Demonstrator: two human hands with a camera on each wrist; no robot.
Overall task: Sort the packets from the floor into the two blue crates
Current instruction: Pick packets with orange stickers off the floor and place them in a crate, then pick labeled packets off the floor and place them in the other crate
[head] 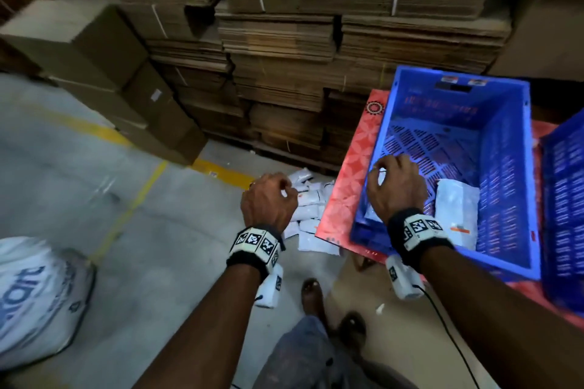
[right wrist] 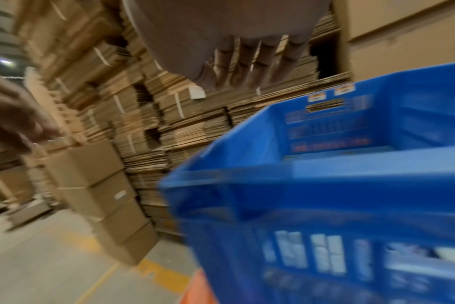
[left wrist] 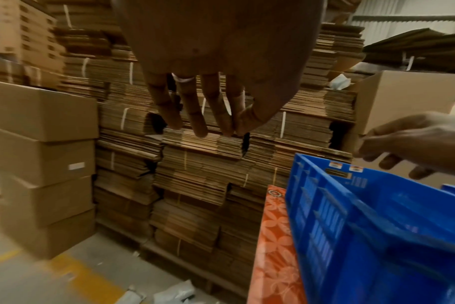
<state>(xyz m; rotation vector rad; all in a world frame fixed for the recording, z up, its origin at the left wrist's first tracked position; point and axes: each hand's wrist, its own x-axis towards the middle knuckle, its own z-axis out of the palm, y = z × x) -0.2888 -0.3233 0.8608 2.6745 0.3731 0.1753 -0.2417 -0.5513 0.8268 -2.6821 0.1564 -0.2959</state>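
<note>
Packets point(head: 308, 210) lay heaped on the floor at 12 o'clock of the left hand point(head: 268, 200), beside the red mat's edge; two more sat in the near blue crate point(head: 505, 174). Both hands hung loosely curled and empty, the right hand point(head: 396, 188) over the crate. Judged light, soft, slippery film, best pinched at a flat edge; open floor lay toward 9 o'clock, cardboard stacks point(head: 284, 50) crowded 12.

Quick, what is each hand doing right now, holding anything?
Left hand: open, fingers loosely curled, holding nothing, above the packets on the floor.
Right hand: open, fingers relaxed, empty, over the blue crate.
</note>
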